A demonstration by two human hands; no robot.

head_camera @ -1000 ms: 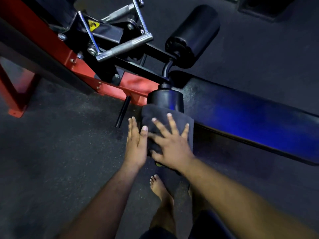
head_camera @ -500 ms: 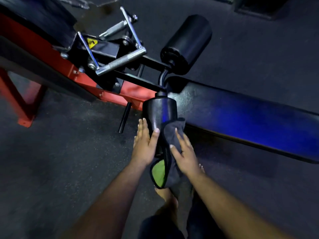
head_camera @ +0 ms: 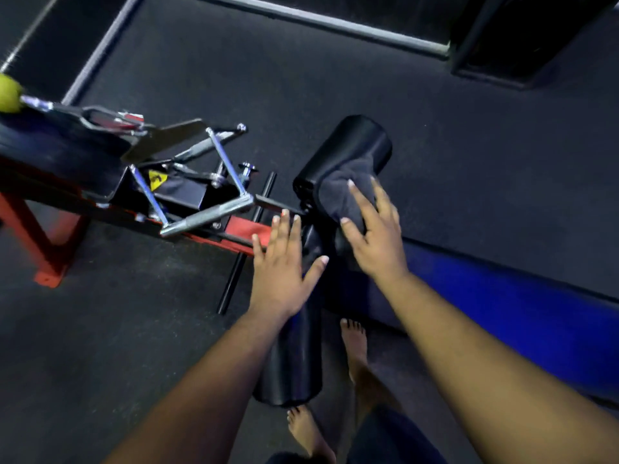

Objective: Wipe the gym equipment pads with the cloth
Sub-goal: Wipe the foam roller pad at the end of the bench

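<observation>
Far left edge: a yellow-green ball (head_camera: 8, 92) on a chrome stub, blurred. Next, the red frame (head_camera: 40, 236) carrying a black bracket with chrome handles (head_camera: 204, 217) and a yellow warning label (head_camera: 157, 179); a thin black rod (head_camera: 246, 242) slants down past it toward the floor (head_camera: 117, 329). Left hand (head_camera: 281, 272): fingers straight and spread, palm flat against the near roller (head_camera: 291, 360), holding nothing, apparently steadying it. Right hand (head_camera: 375, 236): fingers extended over the cloth (head_camera: 338, 195), pressing it onto the inner end of the far roller (head_camera: 351, 145); thumb lies along the cloth's lower edge, and whether it pinches the fabric cannot be told. Cloth is dark grey, draped over the roller's near end and side, bunched under the palm. Right of the hands: long bench pad (head_camera: 519, 313), blue sheen, untouched. Two bare feet (head_camera: 355, 343) stand below, beside the near roller. Step in hand, by my reading: wiping the far roller. To do it well: keep the palm flat so the cloth does not ride up; sweep along the roller's length, then work round its circumference, underside included; brace with the left hand so the roller cannot spin away under pressure; spread the bunched cloth for wider contact.
</observation>
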